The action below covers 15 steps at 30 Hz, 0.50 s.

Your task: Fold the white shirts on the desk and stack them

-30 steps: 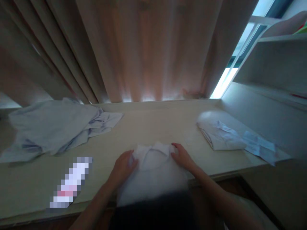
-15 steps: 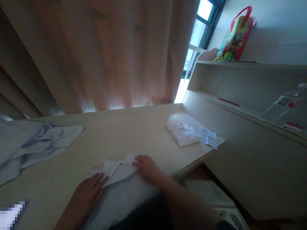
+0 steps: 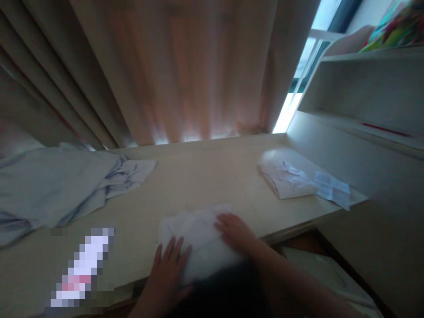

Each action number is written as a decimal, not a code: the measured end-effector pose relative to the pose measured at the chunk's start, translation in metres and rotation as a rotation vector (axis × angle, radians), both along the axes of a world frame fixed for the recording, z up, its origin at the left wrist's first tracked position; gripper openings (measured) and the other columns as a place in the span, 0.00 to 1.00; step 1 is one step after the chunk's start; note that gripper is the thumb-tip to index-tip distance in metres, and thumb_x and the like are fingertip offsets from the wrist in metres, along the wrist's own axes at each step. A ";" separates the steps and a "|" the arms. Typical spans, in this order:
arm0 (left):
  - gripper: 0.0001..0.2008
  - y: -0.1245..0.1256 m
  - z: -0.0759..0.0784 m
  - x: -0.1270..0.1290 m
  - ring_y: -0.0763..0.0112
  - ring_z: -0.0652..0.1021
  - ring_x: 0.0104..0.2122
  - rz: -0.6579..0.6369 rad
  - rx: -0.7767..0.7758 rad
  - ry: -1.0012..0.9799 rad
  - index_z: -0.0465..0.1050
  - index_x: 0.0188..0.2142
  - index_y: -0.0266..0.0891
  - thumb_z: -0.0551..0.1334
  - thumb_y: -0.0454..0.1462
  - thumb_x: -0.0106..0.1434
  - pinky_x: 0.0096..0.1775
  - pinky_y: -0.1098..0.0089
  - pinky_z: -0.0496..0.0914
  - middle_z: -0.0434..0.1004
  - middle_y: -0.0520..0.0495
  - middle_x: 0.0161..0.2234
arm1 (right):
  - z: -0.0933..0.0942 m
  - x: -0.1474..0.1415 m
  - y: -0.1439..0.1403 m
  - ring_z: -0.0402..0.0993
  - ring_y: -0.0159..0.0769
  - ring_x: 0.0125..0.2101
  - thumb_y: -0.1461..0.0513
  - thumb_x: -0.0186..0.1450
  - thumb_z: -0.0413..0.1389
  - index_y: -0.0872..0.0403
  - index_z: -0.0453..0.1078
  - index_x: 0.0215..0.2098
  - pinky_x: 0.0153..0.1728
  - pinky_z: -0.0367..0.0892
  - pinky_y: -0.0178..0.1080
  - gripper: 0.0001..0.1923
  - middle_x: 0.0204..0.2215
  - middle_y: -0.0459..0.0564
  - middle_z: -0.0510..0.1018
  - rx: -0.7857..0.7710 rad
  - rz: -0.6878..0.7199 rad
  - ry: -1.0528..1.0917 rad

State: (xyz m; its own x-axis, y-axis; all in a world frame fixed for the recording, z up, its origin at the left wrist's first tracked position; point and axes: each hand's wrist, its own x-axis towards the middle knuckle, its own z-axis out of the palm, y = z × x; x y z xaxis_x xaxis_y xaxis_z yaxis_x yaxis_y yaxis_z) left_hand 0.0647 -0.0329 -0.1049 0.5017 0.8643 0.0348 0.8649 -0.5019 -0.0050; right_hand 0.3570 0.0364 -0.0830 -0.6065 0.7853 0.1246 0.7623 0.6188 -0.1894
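A white shirt (image 3: pixel 202 236) lies spread at the near edge of the table, its lower part hanging toward my lap. Flat on its left side rests my left hand (image 3: pixel 170 265), fingers spread. My right hand (image 3: pixel 235 232) lies on the upper right part of the cloth with its fingers stretched out. Neither hand grips the fabric. Motion blur softens the shirt's details.
To the left a heap of pale grey cloth (image 3: pixel 62 181) covers part of the table (image 3: pixel 198 172). A folded white shirt (image 3: pixel 288 181) and a creased paper (image 3: pixel 331 187) are at the right, by the shelf unit (image 3: pixel 380 163). A pixelated patch hides something at lower left.
The view has turned left. The shirt's upper part, bunched with raised folds before, now lies flatter and wider. My left hand's fingers have spread on it.
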 end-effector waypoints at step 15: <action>0.22 0.067 0.047 -0.006 0.53 0.66 0.56 0.259 0.068 -0.161 0.63 0.56 0.45 0.51 0.38 0.61 0.54 0.49 0.60 0.66 0.39 0.56 | 0.045 -0.054 -0.038 0.75 0.41 0.30 0.60 0.65 0.46 0.52 0.72 0.34 0.28 0.64 0.38 0.12 0.30 0.53 0.78 -0.244 -0.148 -0.150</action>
State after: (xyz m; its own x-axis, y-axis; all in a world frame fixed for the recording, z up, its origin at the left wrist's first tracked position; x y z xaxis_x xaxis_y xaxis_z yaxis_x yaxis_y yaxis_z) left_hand 0.0587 0.0342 -0.0583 0.2485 0.9557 0.1578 0.9563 -0.2679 0.1168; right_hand 0.3032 -0.0020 -0.0376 -0.4806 0.8622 -0.1601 0.8714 0.4491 -0.1973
